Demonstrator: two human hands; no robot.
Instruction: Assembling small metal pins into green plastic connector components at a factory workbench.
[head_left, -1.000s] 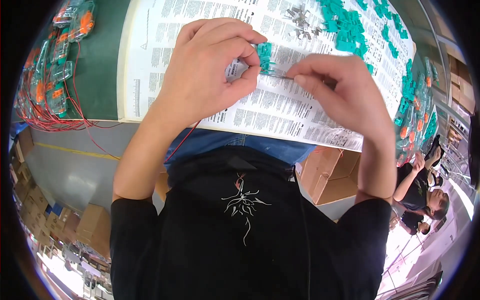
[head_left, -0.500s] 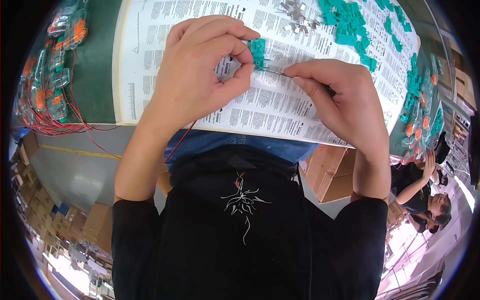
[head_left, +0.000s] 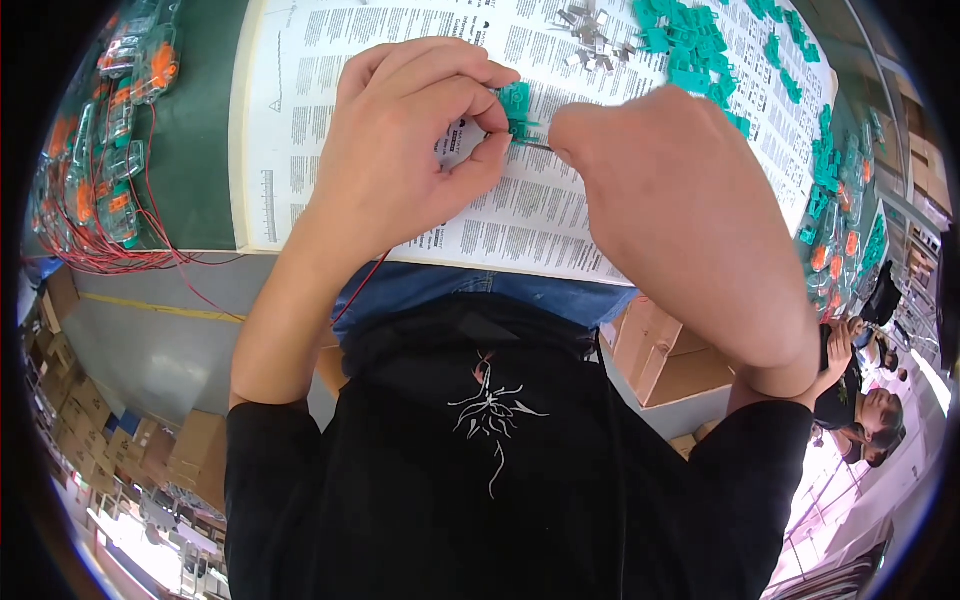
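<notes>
Head view: over a printed sheet (head_left: 555, 215), the left hand (head_left: 405, 150) pinches a green plastic part (head_left: 516, 100), likely light and stiff, best held by its broad body; the right hand (head_left: 665, 175), curled closed, grips a thin metal shaft (head_left: 537, 146).

Green piece (head_left: 516, 103) against slim metal tool (head_left: 538, 147)

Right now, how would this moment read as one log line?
left hand: holding green plastic part | right hand: gripping thin metal rod by that part | nearby: loose green parts, small metal pieces
</notes>
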